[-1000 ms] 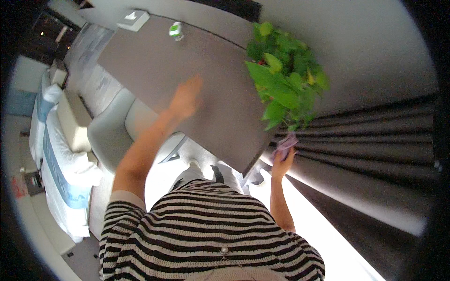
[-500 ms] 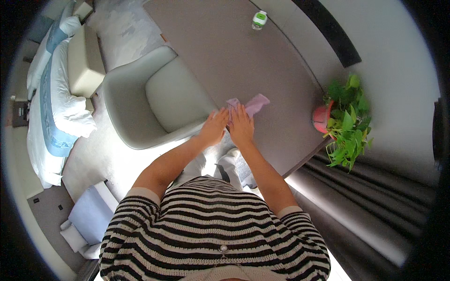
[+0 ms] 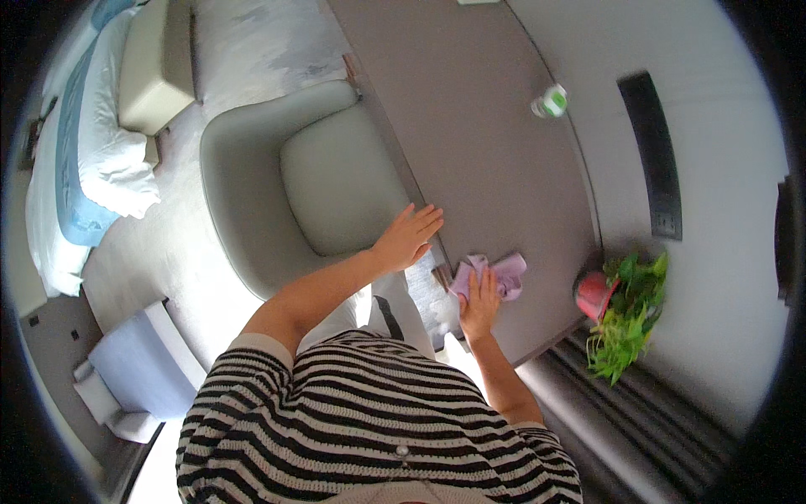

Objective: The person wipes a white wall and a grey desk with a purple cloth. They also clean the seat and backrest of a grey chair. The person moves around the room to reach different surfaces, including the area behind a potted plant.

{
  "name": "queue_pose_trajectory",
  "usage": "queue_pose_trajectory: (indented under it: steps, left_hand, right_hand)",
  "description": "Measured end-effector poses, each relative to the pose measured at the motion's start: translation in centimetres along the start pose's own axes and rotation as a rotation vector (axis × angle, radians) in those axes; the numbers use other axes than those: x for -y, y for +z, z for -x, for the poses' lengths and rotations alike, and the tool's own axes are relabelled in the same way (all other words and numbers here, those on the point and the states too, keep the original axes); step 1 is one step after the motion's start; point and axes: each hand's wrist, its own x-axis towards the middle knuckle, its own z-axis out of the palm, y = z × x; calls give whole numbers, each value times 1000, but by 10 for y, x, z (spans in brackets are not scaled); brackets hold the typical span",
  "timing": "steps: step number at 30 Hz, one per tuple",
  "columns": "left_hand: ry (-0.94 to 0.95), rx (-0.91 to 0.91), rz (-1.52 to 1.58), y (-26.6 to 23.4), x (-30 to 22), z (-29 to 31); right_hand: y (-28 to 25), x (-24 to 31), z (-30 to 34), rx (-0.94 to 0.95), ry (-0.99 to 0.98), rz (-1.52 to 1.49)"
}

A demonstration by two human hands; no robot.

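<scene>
My right hand (image 3: 481,307) lies with its fingers stretched out flat on a pink cloth (image 3: 509,274), pressing it against the brown desk (image 3: 504,181) near the desk's near corner. The cloth is crumpled and spreads out on both sides of the fingers. My left hand (image 3: 406,237) is open, fingers extended, at the desk's left edge beside the grey chair (image 3: 340,181). It holds nothing, and its fingertips reach over the edge of the desktop. Whether they touch the surface, I cannot tell.
A red pot (image 3: 595,296) with a leafy green plant (image 3: 625,328) stands at the desk's right end. By the wall is a small bottle (image 3: 552,102) with a green label. A black socket strip (image 3: 651,155) runs along the wall. A bed (image 3: 105,160) is at far left.
My hands, close together at the cloth before, are now apart. My right hand and the cloth have shifted toward the desk's near end; my left hand is off the cloth. The view has shifted too.
</scene>
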Motion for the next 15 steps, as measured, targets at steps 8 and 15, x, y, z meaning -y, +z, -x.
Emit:
queue_pose_trajectory:
  steps: [8, 15]
  left_hand:
    - [-378, -333, 92, -57, 77, -16]
    - [-417, -366, -134, -97, 135, -87]
  right_hand:
    - [8, 79, -282, 12, -458, -53]
    - [28, 73, -478, -278, -504, -8]
